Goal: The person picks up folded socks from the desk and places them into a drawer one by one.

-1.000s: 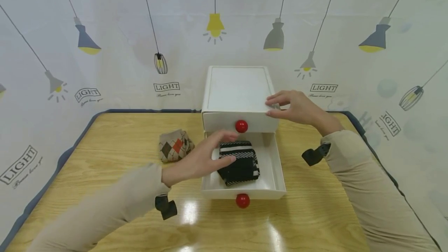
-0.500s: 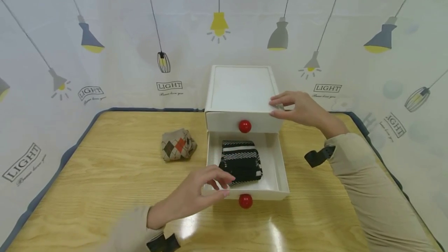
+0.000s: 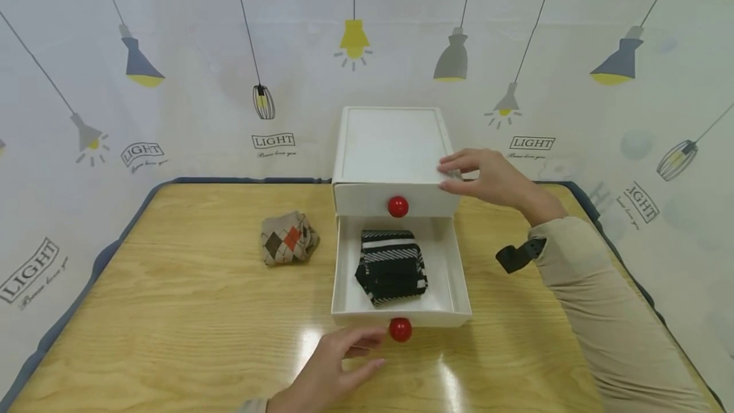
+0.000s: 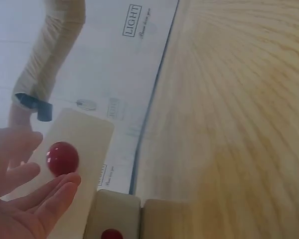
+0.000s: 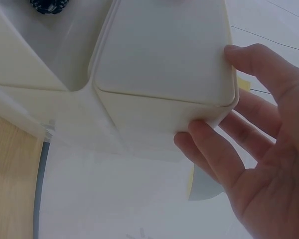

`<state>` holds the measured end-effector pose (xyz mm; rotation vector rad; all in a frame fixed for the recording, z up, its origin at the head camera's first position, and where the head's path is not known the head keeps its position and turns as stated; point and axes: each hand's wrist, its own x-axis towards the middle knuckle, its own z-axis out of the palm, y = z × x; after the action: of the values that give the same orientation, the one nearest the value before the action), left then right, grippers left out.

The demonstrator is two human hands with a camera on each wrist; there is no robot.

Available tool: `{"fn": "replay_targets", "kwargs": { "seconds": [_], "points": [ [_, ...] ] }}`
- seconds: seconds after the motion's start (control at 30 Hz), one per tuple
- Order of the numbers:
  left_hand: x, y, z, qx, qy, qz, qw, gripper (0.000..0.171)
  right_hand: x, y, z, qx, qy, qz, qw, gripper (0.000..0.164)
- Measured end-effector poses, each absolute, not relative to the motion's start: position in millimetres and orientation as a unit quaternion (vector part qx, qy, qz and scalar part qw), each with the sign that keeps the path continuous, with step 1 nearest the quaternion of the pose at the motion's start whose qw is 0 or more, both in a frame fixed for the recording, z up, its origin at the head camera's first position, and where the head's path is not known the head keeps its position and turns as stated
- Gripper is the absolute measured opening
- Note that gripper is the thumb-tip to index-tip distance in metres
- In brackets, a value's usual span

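A white two-drawer box (image 3: 395, 145) stands on the table with its lower drawer (image 3: 461, 285) pulled out. Folded black-and-white patterned fabric, which looks like socks (image 3: 394, 266), lies in that drawer. My left hand (image 3: 335, 362) is just in front of the drawer, fingers and thumb apart near the lower red knob (image 3: 400, 329). In the left wrist view its fingertips overlap the knob (image 4: 63, 159); contact is unclear. My right hand (image 3: 487, 177) grips the box's upper right front corner, with the thumb on the front edge and the fingers round the corner in the right wrist view.
A rolled pair of beige argyle socks (image 3: 289, 239) lies on the wooden table (image 3: 172, 311), left of the box. The upper drawer (image 3: 367, 201) is closed and has its own red knob. Behind the table hangs a lamp-printed backdrop (image 3: 201, 81).
My left hand has moved back from above the black-and-white socks, over the drawer's front, to beside the lower knob. My right hand stays on the box.
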<state>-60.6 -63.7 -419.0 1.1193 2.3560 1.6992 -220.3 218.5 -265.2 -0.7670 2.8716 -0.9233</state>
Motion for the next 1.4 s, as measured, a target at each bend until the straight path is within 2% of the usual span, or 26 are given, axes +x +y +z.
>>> {"fn": "replay_targets", "kwargs": {
  "seconds": [0.17,0.4,0.5,0.73,1.0,1.13,1.4],
  "points": [
    [-61.3,-55.7,-426.9,0.346,0.757,0.551,0.055,0.045,-220.7,218.5,-265.5,-0.245,0.923,-0.296,0.016,0.04],
    [-61.6,-43.7,-434.7,0.341,0.732,0.582,0.093,0.052,-221.0,219.1,-266.2,-0.25,0.92,-0.3,0.013,0.039],
    [-62.6,-40.3,-435.9,0.33,0.722,0.602,0.083,0.049,-221.4,219.5,-266.6,-0.251,0.92,-0.302,0.011,0.039],
    [-68.5,-33.2,-438.1,0.323,0.716,0.619,-0.001,0.033,-221.2,219.4,-267.1,-0.253,0.921,-0.296,0.006,0.039],
    [-70.4,-29.4,-426.3,0.315,0.714,0.625,-0.027,0.028,-220.2,219.1,-268.0,-0.258,0.92,-0.296,-0.001,0.038],
    [-75.0,-27.8,-404.3,0.312,0.714,0.626,-0.027,0.026,-219.4,218.9,-267.3,-0.257,0.92,-0.295,-0.004,0.038],
    [-102.0,-25.8,-389.6,0.251,0.727,0.638,0.042,0.026,-219.2,218.5,-267.6,-0.252,0.921,-0.297,0.003,0.039]
  ]
}}
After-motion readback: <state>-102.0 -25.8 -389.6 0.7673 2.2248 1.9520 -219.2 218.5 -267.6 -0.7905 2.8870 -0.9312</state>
